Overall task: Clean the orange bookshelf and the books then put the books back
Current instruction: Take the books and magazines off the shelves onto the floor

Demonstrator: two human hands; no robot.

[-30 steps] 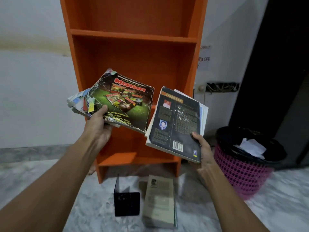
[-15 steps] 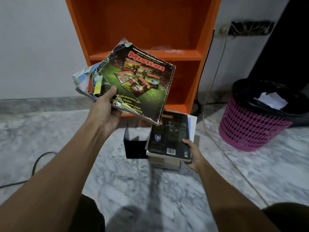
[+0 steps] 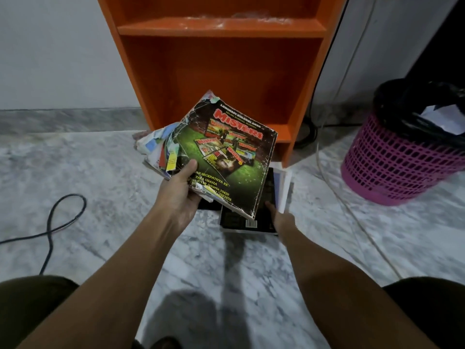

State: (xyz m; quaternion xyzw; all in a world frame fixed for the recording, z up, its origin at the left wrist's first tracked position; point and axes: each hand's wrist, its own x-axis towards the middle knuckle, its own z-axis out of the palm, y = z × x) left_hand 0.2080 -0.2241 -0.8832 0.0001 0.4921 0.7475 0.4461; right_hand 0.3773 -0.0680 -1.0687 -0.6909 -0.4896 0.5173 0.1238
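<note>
Down went the black book [image 3: 269, 190] to the floor [image 3: 100, 172] under the right hand [image 3: 283, 219] thumb, fingers hidden, left hand [image 3: 177, 197] gripped the Misteri magazines [image 3: 226, 152], and the dusty orange bookshelf [image 3: 226, 71] waited.

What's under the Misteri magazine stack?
A black book on the floor, right hand holding it. The magazines in the left hand cover its upper left; anything beneath is hidden.

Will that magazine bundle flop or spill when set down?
Probably floppy: the magazine bundle has a thin, creased cover. May fan apart: torn pages jut sideways. Likely light: the left hand holds it alone.
</note>
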